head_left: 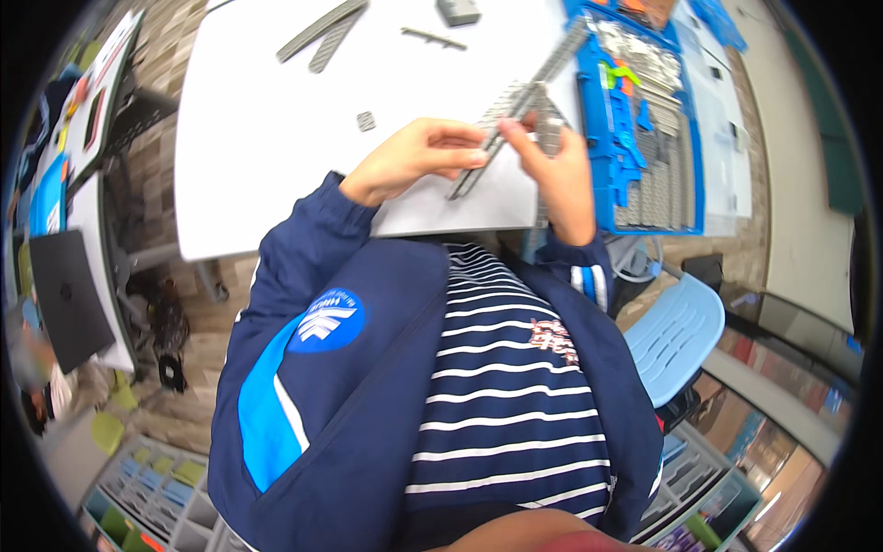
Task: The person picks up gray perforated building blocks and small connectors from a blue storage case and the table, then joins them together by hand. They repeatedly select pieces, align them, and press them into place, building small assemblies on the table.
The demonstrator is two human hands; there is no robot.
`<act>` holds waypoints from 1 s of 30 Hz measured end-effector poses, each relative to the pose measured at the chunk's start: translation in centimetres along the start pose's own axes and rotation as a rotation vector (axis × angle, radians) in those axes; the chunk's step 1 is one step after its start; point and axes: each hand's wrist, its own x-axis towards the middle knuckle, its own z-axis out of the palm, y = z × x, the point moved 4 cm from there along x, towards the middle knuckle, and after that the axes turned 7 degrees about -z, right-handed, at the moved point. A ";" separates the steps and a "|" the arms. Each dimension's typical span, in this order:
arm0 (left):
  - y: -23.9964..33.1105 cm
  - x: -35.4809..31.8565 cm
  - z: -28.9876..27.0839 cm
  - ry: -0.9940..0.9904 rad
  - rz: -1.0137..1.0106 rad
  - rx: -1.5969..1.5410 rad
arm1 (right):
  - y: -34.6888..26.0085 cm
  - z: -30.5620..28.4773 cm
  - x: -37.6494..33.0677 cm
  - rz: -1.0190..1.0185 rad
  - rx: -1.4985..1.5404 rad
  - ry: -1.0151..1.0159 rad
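Observation:
Both my hands hold a long grey perforated construction beam (557,63), tilted so its far end points up and right. My left hand (405,158) has its fingers closed on the near part of the beam. My right hand (558,175) grips it a little farther along, with the thumb on top and the other fingers partly hidden behind. Beside the beam, close to my right fingers, lies a grey perforated plate (501,103); whether it is joined to the beam I cannot tell.
On the white table (267,156) lie long grey beams (313,29), a small grey piece (366,120), a thin grey bar (432,38) and a grey block (458,11). A blue tray (697,184) of sorted parts stands at the right. A light-blue chair (676,336) is at my right.

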 end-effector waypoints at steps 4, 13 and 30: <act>-0.1 0.2 0.5 0.043 0.035 -0.026 | 0.4 -1.4 -0.5 0.050 0.130 0.082; -0.7 1.3 0.4 0.067 0.060 -0.174 | -0.9 -27.0 0.2 -0.052 -0.934 0.425; -1.1 1.3 0.0 0.061 0.068 -0.201 | 7.3 -35.6 2.0 0.261 -1.080 0.362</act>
